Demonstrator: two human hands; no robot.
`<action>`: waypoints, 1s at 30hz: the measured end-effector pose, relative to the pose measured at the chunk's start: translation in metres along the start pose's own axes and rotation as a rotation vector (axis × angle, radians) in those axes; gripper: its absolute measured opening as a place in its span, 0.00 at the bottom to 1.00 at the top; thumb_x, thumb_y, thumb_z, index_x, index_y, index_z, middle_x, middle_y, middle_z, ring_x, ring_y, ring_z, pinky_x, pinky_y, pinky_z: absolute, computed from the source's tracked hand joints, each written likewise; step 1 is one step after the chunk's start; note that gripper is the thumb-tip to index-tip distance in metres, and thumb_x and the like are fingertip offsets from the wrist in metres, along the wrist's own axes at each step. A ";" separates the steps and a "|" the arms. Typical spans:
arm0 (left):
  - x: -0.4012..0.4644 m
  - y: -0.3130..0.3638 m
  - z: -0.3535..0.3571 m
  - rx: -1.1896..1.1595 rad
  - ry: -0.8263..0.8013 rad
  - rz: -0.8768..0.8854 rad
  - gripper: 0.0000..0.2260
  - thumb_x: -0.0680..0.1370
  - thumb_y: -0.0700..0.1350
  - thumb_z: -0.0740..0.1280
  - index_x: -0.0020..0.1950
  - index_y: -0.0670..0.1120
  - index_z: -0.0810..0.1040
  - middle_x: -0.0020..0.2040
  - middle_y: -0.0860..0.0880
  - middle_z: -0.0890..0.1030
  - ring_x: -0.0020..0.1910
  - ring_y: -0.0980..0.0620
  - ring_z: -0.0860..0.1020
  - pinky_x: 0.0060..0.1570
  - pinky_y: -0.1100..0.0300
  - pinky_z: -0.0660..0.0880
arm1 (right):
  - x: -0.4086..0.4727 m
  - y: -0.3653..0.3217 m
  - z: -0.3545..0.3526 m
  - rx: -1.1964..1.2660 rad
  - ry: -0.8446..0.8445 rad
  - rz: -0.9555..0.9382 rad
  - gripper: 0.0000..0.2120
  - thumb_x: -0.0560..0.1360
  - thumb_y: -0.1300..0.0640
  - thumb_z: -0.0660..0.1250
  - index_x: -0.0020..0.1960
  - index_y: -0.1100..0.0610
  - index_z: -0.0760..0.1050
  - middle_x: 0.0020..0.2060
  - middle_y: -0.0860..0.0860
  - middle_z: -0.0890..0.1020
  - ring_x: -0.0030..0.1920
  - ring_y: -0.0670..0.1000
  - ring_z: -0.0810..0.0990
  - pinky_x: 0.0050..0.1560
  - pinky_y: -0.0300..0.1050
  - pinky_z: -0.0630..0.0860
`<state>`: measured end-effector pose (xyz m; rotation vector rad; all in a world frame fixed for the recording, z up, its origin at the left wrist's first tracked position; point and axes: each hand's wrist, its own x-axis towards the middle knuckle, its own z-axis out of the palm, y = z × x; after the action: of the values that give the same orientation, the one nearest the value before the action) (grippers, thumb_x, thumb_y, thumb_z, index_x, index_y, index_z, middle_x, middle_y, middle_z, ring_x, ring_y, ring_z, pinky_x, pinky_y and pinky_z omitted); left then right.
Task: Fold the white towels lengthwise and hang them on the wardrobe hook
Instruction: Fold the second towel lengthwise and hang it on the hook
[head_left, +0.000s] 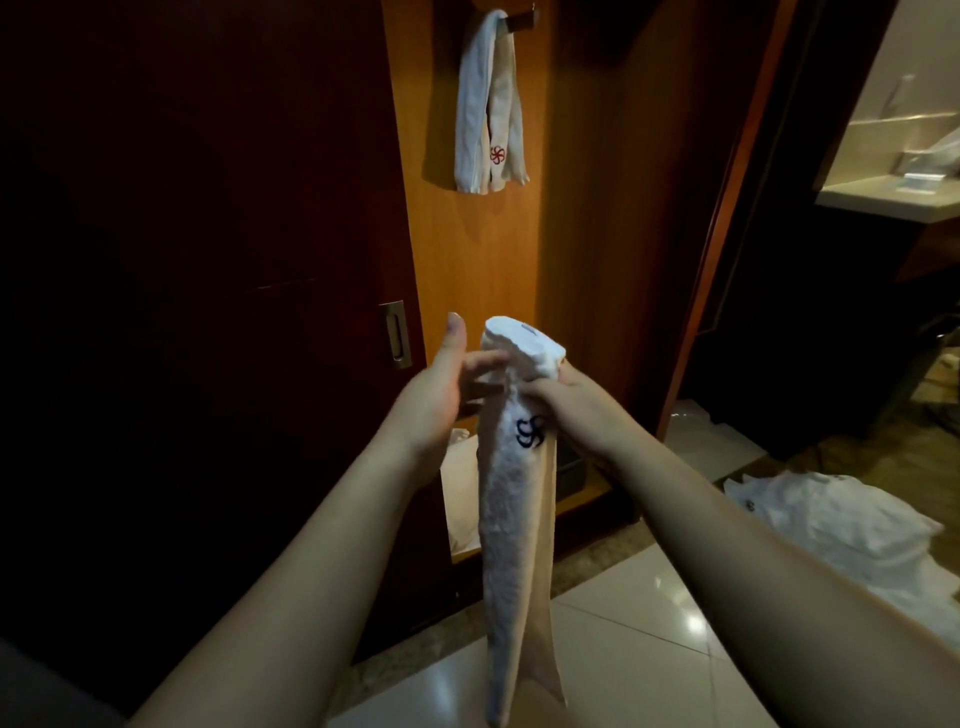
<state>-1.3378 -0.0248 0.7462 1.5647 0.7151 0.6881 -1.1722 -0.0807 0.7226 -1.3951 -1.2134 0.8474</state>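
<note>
Folded towel held up in front of the wardrobe, one already hanging

Center of the frame: the right hand grips the folded white towel near its top, with the long narrow rest hanging straight down (dark blue logo facing the camera). The left hand sits just left of it, thumb up, fingers reaching onto the towel, blurry, so I can't tell if it's gripping. At top center another white towel with a red logo hangs over the wardrobe hook. A pile of white towels lies on the tiled floor at lower right.
</note>
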 end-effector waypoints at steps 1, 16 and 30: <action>0.004 -0.003 -0.003 -0.019 0.137 0.038 0.33 0.73 0.75 0.53 0.57 0.53 0.83 0.59 0.50 0.83 0.61 0.49 0.79 0.59 0.52 0.71 | 0.005 -0.001 -0.002 0.138 -0.012 0.003 0.16 0.71 0.56 0.66 0.59 0.49 0.78 0.52 0.55 0.86 0.55 0.55 0.85 0.58 0.54 0.79; 0.024 0.000 -0.014 -0.272 -0.105 0.054 0.22 0.71 0.51 0.77 0.61 0.42 0.82 0.58 0.42 0.85 0.57 0.43 0.84 0.51 0.55 0.81 | 0.043 -0.051 -0.025 0.623 -0.119 -0.003 0.19 0.71 0.45 0.69 0.56 0.55 0.86 0.59 0.60 0.84 0.61 0.60 0.82 0.60 0.55 0.78; 0.053 0.045 -0.032 -0.451 0.157 -0.218 0.13 0.79 0.48 0.71 0.59 0.42 0.81 0.50 0.43 0.87 0.47 0.44 0.86 0.41 0.50 0.82 | 0.012 0.059 0.012 0.702 -0.160 0.300 0.45 0.61 0.26 0.75 0.70 0.51 0.76 0.67 0.57 0.79 0.66 0.58 0.79 0.60 0.57 0.79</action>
<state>-1.3260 0.0320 0.7962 1.0130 0.7707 0.7530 -1.1676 -0.0616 0.6647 -0.9435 -0.7054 1.4490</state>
